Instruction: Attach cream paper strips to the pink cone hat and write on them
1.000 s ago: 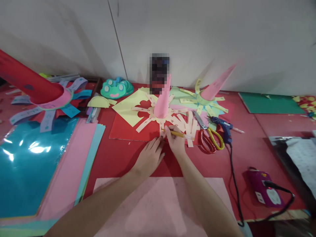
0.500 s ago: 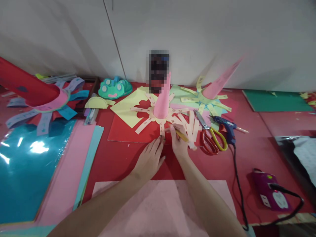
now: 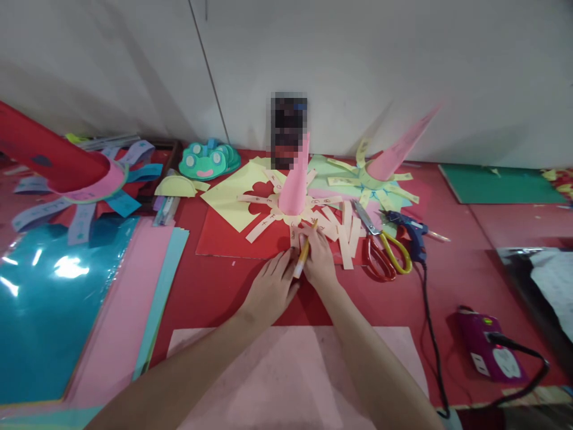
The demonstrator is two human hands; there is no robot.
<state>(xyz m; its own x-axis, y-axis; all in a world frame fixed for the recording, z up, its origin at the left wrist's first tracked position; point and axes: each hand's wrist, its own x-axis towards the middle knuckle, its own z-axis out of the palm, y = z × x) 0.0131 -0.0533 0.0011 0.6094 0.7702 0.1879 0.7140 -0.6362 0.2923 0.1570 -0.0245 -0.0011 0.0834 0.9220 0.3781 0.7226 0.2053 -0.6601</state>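
A pink paper cone (image 3: 293, 190) stands on a cream scalloped base, with lettered paper strips fanned out around it. My left hand (image 3: 270, 286) lies flat, its fingers stretched toward the end of the front strip (image 3: 294, 234). My right hand (image 3: 320, 257) is closed on a yellow pen (image 3: 305, 252) with a white end, which slants down toward my left fingers. Fingers of the right hand also reach that front strip; whether they touch it I cannot tell. Loose cream strips (image 3: 344, 242) lie just right of my right hand.
Scissors (image 3: 380, 239) and a blue glue gun (image 3: 414, 236) lie to the right, its cord trailing to a purple power box (image 3: 490, 346). Another pink cone (image 3: 405, 146) stands behind. A red cone (image 3: 54, 158) and coloured sheets (image 3: 129, 286) are on the left; pink paper (image 3: 286, 370) lies in front.
The pen has swung round in my right hand: its white end pointed right and now points down-left. My right hand has shifted slightly; my left hand stays in place.
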